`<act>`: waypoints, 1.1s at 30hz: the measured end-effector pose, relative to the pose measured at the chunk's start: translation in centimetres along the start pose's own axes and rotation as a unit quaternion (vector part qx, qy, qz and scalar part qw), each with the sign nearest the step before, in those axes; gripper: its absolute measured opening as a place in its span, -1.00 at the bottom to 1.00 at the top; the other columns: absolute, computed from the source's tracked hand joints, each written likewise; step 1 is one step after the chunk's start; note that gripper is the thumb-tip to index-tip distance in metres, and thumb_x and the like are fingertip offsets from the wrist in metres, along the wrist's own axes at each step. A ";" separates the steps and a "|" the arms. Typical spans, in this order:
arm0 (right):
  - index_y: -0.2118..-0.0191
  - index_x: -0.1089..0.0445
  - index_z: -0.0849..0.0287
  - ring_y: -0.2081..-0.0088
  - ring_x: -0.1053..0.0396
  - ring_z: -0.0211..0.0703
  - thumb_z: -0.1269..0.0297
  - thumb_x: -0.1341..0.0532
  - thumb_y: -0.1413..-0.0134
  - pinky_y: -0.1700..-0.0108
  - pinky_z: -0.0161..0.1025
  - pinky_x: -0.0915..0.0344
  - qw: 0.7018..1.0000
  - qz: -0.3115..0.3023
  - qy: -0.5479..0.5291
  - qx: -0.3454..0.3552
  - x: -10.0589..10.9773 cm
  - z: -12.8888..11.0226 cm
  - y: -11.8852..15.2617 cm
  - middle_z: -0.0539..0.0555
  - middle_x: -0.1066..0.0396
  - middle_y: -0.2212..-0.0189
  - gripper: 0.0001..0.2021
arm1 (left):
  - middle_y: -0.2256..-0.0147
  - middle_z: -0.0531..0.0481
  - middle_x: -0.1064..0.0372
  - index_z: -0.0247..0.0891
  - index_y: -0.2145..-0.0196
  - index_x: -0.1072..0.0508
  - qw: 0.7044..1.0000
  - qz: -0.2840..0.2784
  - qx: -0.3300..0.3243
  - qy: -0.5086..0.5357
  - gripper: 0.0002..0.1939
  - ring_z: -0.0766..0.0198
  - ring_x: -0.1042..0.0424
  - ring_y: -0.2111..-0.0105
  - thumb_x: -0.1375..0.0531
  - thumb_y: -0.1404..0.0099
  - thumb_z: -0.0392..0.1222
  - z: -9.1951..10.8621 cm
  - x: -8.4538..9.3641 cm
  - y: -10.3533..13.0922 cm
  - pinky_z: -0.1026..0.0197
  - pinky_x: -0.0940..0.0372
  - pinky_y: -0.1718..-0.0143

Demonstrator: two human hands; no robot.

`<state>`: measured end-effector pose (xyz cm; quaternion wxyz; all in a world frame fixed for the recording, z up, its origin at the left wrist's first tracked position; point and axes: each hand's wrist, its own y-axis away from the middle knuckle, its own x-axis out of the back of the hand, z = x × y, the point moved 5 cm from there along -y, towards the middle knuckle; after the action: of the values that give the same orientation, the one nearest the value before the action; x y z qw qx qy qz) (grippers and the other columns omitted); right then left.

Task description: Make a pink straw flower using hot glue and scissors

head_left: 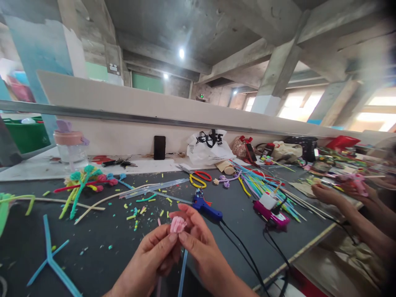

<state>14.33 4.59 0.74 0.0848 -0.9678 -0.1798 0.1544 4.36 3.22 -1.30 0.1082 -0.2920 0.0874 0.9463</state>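
Note:
A small pink fuzzy piece (pixel 177 225) is pinched between my two hands near the bottom centre. My left hand (pixel 157 249) grips it from the left with thumb and fingers. On the right side, my right hand (pixel 199 243) holds it with the thumb, its upper fingers curled behind. A thin pink stem shows beside the left fingers, and a blue strip (pixel 183 272) runs down below the hands. Just beyond the right hand lies a blue glue gun (pixel 206 207) with a black cord.
Scissors (pixel 198 180), fuzzy stems (pixel 256 181) and a magenta power strip (pixel 271 215) lie on the dark table. Coloured flower stems (pixel 81 185) and scraps are at left. At right, another person's hands (pixel 328 194) are at work. A white bag (pixel 210 148) stands behind.

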 end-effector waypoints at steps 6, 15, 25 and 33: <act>0.02 -0.39 0.04 -0.11 -0.20 0.04 0.09 -0.15 -0.12 -0.13 0.02 -0.09 0.985 -0.034 0.159 0.055 -0.7 -0.4 0.3 0.14 -0.34 -0.03 -0.67 | 0.66 0.14 -0.16 -0.26 0.34 -0.50 1.000 -0.025 -0.002 0.011 -0.68 0.46 -0.08 0.68 -0.30 -0.03 0.04 -0.9 0.4 -0.5 0.35 -0.02 0.62; 0.18 -0.51 0.01 0.01 -0.32 -0.03 0.11 -0.16 -0.12 -0.07 -0.08 -0.16 0.971 -0.017 0.222 0.082 -0.6 -1.8 0.6 0.11 -0.44 0.10 -0.76 | 0.69 0.20 -0.06 -0.25 0.27 -0.47 0.996 -0.083 0.005 0.027 -0.67 0.53 0.05 0.73 -0.30 -0.05 0.00 -1.6 0.3 -0.9 0.40 0.06 0.70; 0.21 -0.49 0.07 0.19 -0.32 -0.15 0.16 -0.19 -0.10 0.09 -0.21 -0.21 0.989 0.018 0.139 0.048 0.3 -1.7 0.1 0.04 -0.41 0.28 -0.81 | 0.60 0.14 -0.21 -0.29 0.49 -0.35 0.997 -0.003 -0.034 -0.063 -0.70 0.49 -0.13 0.62 -0.31 -0.04 -0.02 -0.7 1.4 -0.9 0.42 -0.06 0.59; 0.39 -0.48 0.16 0.38 -0.29 -0.23 0.12 -0.16 -0.12 0.29 -0.33 -0.21 0.954 -0.017 0.279 0.105 -0.1 -2.9 0.2 0.01 -0.36 0.47 -0.75 | 0.67 0.20 -0.07 -0.28 0.48 -0.34 0.990 0.000 -0.054 -0.131 -0.65 0.48 0.01 0.67 -0.28 -0.03 0.07 -0.9 1.8 -1.1 0.39 0.07 0.65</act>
<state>15.25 4.03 3.45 0.2350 -0.9549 -0.1478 -0.1053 3.68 4.35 -3.11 0.1029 -0.1709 0.0212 0.9797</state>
